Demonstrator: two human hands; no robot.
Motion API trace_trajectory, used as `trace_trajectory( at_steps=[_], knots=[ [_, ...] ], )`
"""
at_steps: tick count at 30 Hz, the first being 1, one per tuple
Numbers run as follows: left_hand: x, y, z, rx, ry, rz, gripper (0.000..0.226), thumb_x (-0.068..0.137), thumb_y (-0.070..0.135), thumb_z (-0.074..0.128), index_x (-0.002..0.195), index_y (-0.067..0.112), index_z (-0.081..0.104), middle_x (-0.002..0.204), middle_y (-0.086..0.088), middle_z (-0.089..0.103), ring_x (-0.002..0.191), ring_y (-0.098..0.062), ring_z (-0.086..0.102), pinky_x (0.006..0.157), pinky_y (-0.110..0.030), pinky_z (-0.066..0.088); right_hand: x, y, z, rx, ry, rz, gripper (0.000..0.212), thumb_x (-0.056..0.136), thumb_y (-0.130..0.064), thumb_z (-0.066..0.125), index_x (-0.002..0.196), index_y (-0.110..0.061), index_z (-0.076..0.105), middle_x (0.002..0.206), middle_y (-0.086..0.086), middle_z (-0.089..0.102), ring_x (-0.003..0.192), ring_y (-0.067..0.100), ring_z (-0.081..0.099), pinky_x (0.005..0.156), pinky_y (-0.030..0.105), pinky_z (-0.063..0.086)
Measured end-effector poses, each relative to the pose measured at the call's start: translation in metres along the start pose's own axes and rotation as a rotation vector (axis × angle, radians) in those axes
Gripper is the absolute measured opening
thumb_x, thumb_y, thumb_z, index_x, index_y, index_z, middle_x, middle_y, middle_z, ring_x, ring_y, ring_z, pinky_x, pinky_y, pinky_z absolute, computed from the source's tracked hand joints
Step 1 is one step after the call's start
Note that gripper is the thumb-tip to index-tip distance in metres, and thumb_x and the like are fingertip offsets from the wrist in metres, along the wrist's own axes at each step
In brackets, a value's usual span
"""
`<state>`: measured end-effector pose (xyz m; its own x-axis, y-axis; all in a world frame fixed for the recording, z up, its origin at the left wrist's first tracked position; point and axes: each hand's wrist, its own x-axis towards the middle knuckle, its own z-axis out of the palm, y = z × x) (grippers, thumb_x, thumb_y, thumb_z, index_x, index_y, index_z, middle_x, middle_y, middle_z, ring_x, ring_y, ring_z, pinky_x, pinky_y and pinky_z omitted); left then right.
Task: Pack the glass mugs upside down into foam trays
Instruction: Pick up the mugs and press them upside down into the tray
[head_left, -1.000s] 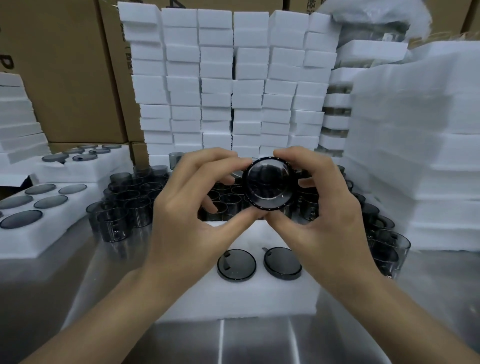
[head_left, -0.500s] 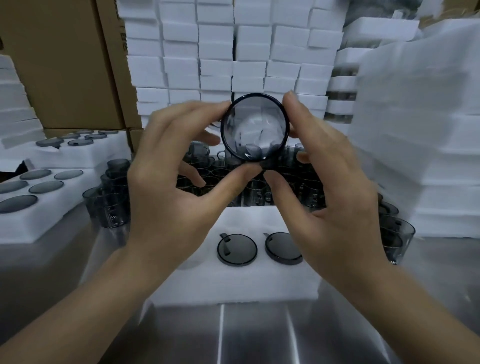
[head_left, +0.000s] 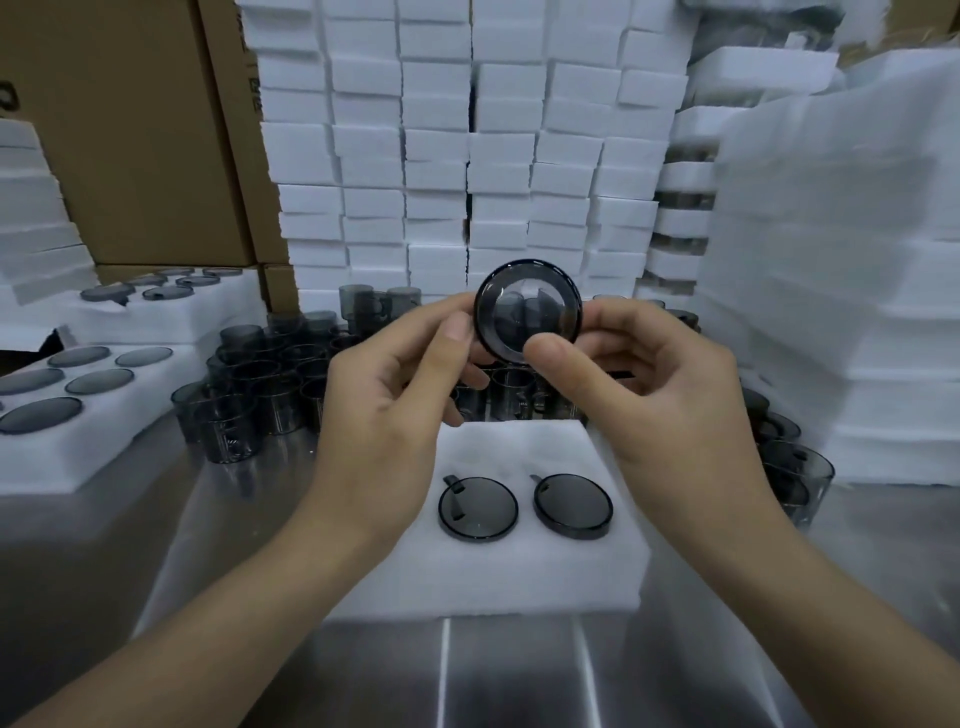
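A smoky grey glass mug (head_left: 527, 314) is held up in the air, its round end facing me. My left hand (head_left: 387, 410) pinches its left rim with thumb and fingers. My right hand (head_left: 660, 395) grips its right side, thumb pressed on the lower rim. Below them lies a white foam tray (head_left: 519, 577) with two mugs set upside down in its holes, one (head_left: 478, 508) on the left and one (head_left: 573, 505) on the right. A crowd of loose grey mugs (head_left: 270, 374) stands on the metal table behind the tray.
Filled foam trays (head_left: 78, 395) sit at the left. More loose mugs (head_left: 795, 467) stand at the right beside a tall stack of foam sheets (head_left: 841, 260). A wall of foam blocks (head_left: 467, 145) and cardboard boxes (head_left: 130, 130) rises behind. The steel tabletop (head_left: 493, 675) lies in front.
Both hands have lowered the mug from the higher position half a second ago and shifted their hold, with the right thumb now on its lower rim.
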<state>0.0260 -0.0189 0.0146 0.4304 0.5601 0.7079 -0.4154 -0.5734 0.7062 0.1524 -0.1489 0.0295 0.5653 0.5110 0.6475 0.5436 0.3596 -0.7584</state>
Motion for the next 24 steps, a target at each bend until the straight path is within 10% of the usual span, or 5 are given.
trace_trajectory(
  at_steps=[10, 19, 24],
  knots=[
    [0.001, -0.002, 0.001, 0.111, 0.016, 0.138, 0.031, 0.104, 0.026, 0.066, 0.135, 0.029, 0.07, 0.116, 0.005, 0.073, 0.106, -0.011, 0.07, 0.08, -0.022, 0.057, 0.006, 0.001, -0.004, 0.209, -0.155, 0.247, 0.041, 0.094, -0.061, 0.066, 0.117, -0.03, 0.077, 0.109, 0.002, 0.082, 0.093, 0.021, 0.08, 0.078, 0.034, 0.054],
    [0.002, -0.01, -0.007, 0.434, -0.099, 0.341, 0.068, 0.089, 0.026, 0.083, 0.152, 0.025, 0.056, 0.129, 0.013, 0.062, 0.122, -0.021, 0.062, 0.083, -0.033, 0.057, 0.002, 0.006, -0.003, 0.159, -0.144, 0.064, 0.054, 0.091, -0.041, 0.083, 0.141, -0.035, 0.063, 0.115, -0.001, 0.079, 0.098, 0.02, 0.078, 0.079, 0.024, 0.06],
    [0.007, -0.011, -0.011, 0.313, -0.044, 0.263, 0.062, 0.092, 0.041, 0.081, 0.149, 0.035, 0.059, 0.131, 0.016, 0.064, 0.126, -0.021, 0.064, 0.082, -0.033, 0.06, 0.001, 0.011, -0.004, 0.06, -0.24, -0.05, 0.071, 0.09, -0.032, 0.083, 0.154, -0.033, 0.053, 0.136, -0.004, 0.07, 0.114, 0.023, 0.072, 0.089, 0.046, 0.064]
  ],
)
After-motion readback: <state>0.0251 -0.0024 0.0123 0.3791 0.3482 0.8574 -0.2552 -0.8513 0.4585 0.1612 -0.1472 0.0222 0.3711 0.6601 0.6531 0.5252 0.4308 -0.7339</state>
